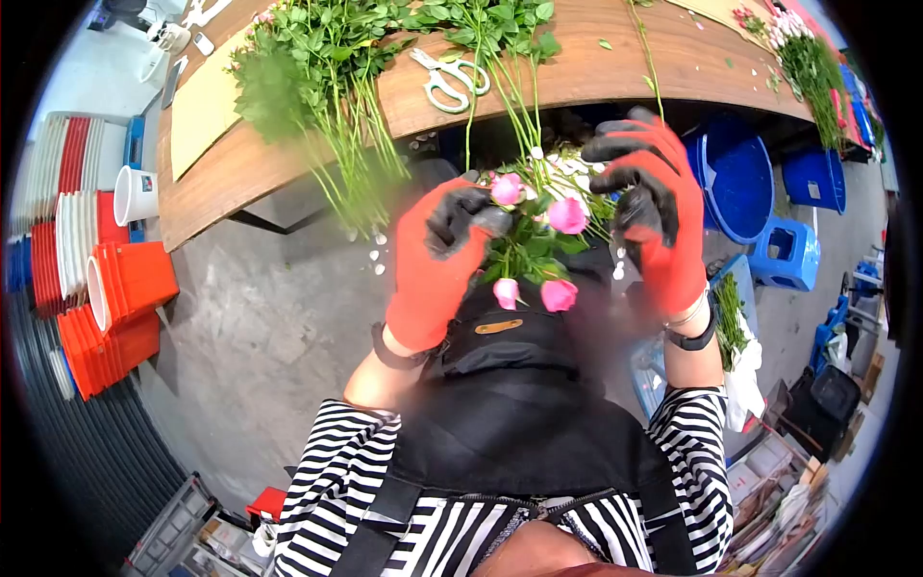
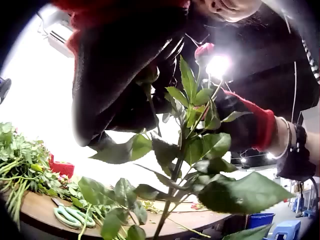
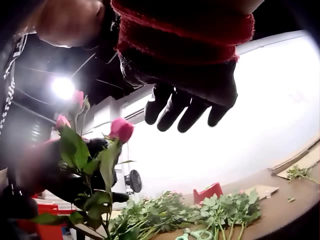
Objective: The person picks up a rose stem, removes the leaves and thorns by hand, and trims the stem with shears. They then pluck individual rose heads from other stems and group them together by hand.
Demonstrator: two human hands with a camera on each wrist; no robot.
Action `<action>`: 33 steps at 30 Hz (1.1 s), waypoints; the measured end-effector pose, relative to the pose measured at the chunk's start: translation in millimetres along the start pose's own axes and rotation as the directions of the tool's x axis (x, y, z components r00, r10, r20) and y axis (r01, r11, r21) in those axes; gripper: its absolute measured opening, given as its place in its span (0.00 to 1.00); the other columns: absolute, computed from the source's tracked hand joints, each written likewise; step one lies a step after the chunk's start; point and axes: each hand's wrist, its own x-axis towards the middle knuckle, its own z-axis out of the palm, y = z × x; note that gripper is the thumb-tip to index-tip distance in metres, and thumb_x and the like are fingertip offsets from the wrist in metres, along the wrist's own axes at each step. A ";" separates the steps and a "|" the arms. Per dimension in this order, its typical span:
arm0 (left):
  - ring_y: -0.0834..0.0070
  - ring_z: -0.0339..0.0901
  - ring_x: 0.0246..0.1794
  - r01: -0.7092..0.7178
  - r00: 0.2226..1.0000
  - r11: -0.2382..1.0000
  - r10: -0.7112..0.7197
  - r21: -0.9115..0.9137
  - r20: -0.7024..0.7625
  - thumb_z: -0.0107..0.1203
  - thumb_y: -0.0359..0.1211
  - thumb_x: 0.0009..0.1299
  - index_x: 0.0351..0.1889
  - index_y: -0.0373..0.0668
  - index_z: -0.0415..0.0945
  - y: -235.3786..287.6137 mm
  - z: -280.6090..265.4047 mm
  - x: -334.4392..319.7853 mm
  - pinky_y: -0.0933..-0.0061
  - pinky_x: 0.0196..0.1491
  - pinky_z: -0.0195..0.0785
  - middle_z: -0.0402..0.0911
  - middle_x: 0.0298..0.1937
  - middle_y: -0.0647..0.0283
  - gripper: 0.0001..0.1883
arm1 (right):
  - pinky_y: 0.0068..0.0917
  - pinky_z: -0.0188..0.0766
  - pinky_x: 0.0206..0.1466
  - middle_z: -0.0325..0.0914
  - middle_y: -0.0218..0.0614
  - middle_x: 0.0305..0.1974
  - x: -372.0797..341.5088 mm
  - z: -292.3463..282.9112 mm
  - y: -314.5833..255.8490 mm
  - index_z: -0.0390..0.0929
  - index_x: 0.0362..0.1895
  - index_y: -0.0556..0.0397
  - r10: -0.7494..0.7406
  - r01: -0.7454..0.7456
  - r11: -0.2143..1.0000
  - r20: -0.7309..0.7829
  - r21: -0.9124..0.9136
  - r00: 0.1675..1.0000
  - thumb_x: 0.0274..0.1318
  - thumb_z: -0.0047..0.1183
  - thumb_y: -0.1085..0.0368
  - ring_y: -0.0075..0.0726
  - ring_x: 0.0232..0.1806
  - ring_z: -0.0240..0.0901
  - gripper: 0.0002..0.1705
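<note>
- Left hand [image 1: 442, 231]: grips a stem of pink roses [image 1: 567, 216] close to a bloom, apparently to steady the heads.
- Right hand [image 1: 661, 212]: fingers loosely spread, gripping nothing, beside the blooms.
- Pink roses: between the hands, above the black apron [image 1: 548, 433], near the table edge.
- Leafy bunch [image 1: 317, 58]: laid on the table [image 1: 596, 77], stems overhanging the edge, presumably for easy pickup.
- Scissors [image 1: 439, 67]: on the table beside the bunch, likely for ready reach.
- Labels: white bucket [image 1: 128, 197] and blue bucket [image 1: 803, 183] each carry one; apron bears a brown tag [image 1: 498, 327]. Writing illegible.
</note>
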 end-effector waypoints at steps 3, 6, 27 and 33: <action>0.80 0.77 0.42 -0.055 0.998 0.998 0.055 0.024 -0.004 0.52 0.24 0.67 0.49 0.31 0.76 5.5 -7.5 1.7 0.77 0.50 0.68 0.81 0.41 0.65 0.13 | 0.36 0.61 0.66 0.74 0.41 0.57 -11.2 8.4 5.6 0.76 0.56 0.57 0.139 -0.132 0.924 0.006 0.359 0.990 0.38 0.61 0.72 0.47 0.61 0.69 0.33; 0.80 0.77 0.43 -0.155 0.987 0.975 0.160 0.158 -0.016 0.52 0.24 0.68 0.49 0.31 0.76 1.2 -16.2 7.6 0.77 0.50 0.68 0.82 0.43 0.65 0.12 | 0.36 0.61 0.67 0.73 0.41 0.59 -11.3 28.5 -0.7 0.71 0.62 0.56 0.063 -0.057 0.918 -0.001 0.393 0.998 0.39 0.64 0.72 0.45 0.61 0.69 0.39; 0.83 0.75 0.37 0.179 0.982 0.984 -0.179 -0.011 -0.056 0.56 0.32 0.68 0.46 0.36 0.79 21.4 2.7 5.5 0.82 0.39 0.66 0.81 0.39 0.67 0.12 | 0.34 0.62 0.68 0.69 0.41 0.64 4.4 83.8 4.6 0.69 0.64 0.60 0.430 -0.291 0.399 0.102 0.869 0.897 0.58 0.56 0.62 0.38 0.65 0.66 0.31; 0.69 0.75 0.57 -0.310 0.948 0.917 0.279 0.251 0.153 0.50 0.36 0.75 0.60 0.38 0.73 32.4 -55.1 19.2 0.66 0.62 0.67 0.77 0.57 0.58 0.19 | 0.35 0.49 0.75 0.63 0.42 0.71 -16.3 115.3 55.9 0.58 0.73 0.54 0.032 -0.284 0.588 0.329 0.758 0.944 0.57 0.57 0.53 0.38 0.73 0.56 0.43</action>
